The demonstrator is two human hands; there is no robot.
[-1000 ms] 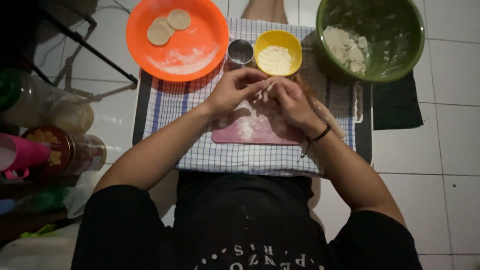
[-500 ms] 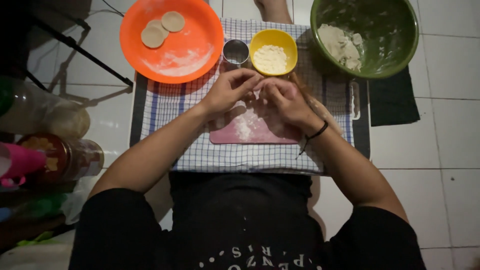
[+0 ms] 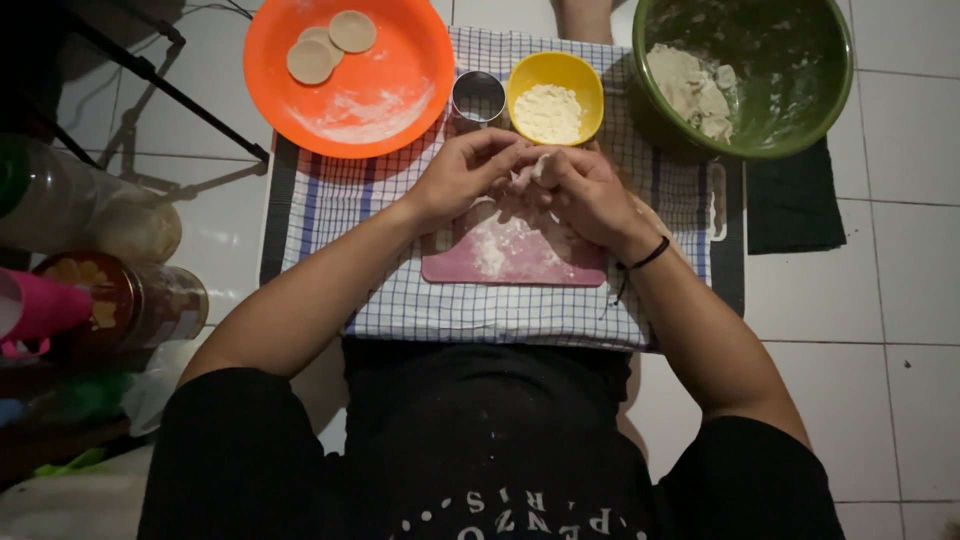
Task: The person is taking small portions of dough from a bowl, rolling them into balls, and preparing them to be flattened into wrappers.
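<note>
Fingers [image 3: 525, 165] of both hands are meeting over a small pale lump of dough [image 3: 530, 170], pinched together on it from either side. The left hand [image 3: 462, 172] is cupping it from one side and the right hand [image 3: 590, 190], with a dark band at the wrist, is closing in from the other; how much of the lump is hidden inside the grip I cannot tell.

Nearest the viewer, a person in a dark shirt is sitting on a white tiled floor [image 3: 900, 300], forearms reaching forward. Just beyond the lap, a blue-checked cloth [image 3: 400, 300] is lying flat, and a pink cutting board [image 3: 515, 255] dusted with flour is resting on it, directly beneath the hands.

Shaping the lump well probably means keeping even, light pressure from both sides and working above the floured board, so anything that drops lands there (the flour should also stop sticking).

Farther on, a small metal ring cutter [image 3: 478, 97] and a yellow bowl of flour [image 3: 555, 95] are standing just past the hands. Beyond those, an orange plate [image 3: 350, 70] is holding two flat dough discs [image 3: 330, 45], and a green bowl [image 3: 745, 70] is holding a larger mass of dough. Jars are lying to the far left.
</note>
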